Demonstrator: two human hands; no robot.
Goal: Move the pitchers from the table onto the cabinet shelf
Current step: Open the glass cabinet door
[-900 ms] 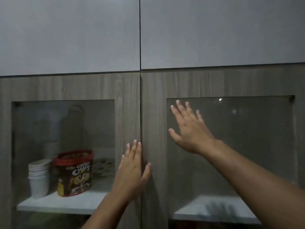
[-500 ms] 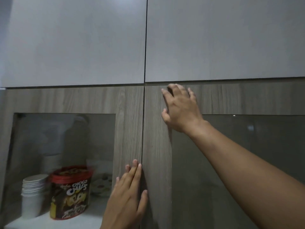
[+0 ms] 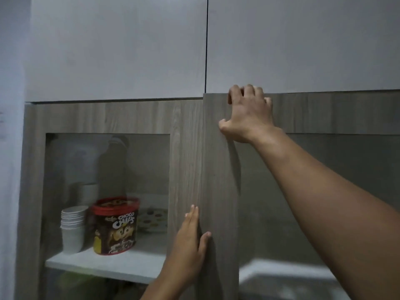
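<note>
Place: a home kitchen or pantry corner.
Cabinet doors [image 3: 186, 152]: wood-grain frames with glass panes, closed-in storage built against the wall.
Upper panels [image 3: 116, 48]: 2 plain grey fronts above.
Shelf [image 3: 112, 265]: white board holding household food items.
Paper cups [image 3: 72, 228]: 1 white stack.
Snack tub [image 3: 114, 226]: red-lidded, labelled "Choco Chips".

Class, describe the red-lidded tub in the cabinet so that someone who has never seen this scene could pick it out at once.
Look through the glass of the left cabinet door to the white shelf. The tub stands between a stack of white paper cups and a spotted item behind. Only it has a red lid and "Choco Chips" lettering.
</note>
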